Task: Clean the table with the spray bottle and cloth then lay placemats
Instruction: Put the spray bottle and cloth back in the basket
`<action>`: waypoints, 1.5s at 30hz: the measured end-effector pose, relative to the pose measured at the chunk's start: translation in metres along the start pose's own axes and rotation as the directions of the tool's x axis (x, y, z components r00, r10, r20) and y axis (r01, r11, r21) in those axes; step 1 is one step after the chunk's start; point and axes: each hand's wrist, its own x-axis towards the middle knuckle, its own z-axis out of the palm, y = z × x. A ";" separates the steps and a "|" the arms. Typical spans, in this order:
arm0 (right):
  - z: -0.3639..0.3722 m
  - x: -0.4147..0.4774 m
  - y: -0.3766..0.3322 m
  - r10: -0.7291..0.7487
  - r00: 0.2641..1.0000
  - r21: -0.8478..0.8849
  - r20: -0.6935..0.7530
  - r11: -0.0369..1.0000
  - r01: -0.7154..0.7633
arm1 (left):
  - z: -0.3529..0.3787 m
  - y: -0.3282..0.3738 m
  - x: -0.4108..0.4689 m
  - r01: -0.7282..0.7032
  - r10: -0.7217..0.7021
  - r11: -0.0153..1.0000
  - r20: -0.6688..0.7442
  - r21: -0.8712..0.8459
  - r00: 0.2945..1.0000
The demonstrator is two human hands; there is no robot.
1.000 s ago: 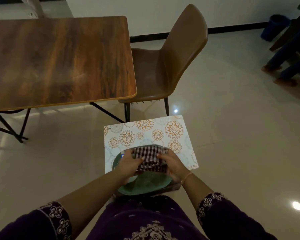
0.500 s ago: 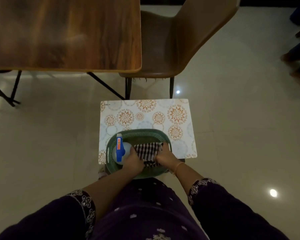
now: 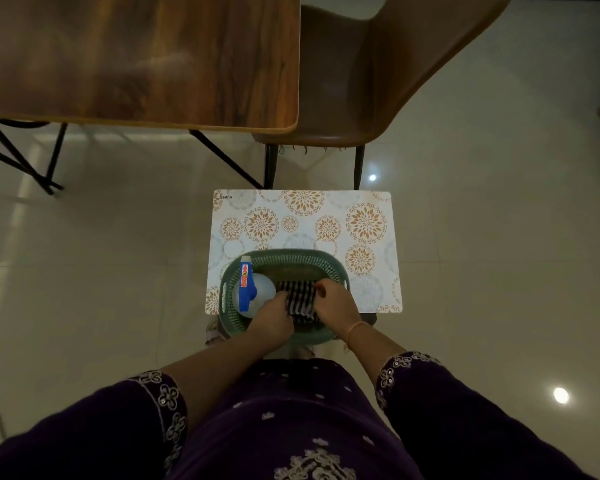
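Sunk lower into the basket (image 3: 291, 255), my left hand (image 3: 274, 315) and right hand (image 3: 334, 303) are gripping the soft, limp cloth (image 3: 297, 299) at its sides.

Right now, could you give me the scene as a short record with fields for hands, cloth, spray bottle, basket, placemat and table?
left hand: holds the left edge of the checked cloth
right hand: pinches the cloth's right edge
checked cloth: inside the green basket, between both hands
spray bottle: in the basket, left of the cloth
placemat: flat under the basket
table: wooden, farther away, beside a brown chair
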 end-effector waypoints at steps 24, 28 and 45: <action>0.022 -0.002 -0.068 0.188 0.939 0.390 -0.288 0.918 -0.065 | -0.124 0.016 -0.001 -0.181 -0.039 0.665 -0.275 -0.725 0.961; 0.032 0.013 -0.082 0.360 0.885 0.565 -0.296 0.813 -0.141 | -0.149 -0.008 0.013 -0.130 -0.034 0.646 -0.198 -0.752 0.980; 0.116 -0.005 -0.094 0.783 0.227 0.702 -0.580 0.621 -0.348 | -0.154 -0.120 0.151 0.311 -0.317 0.932 -0.003 -0.186 0.948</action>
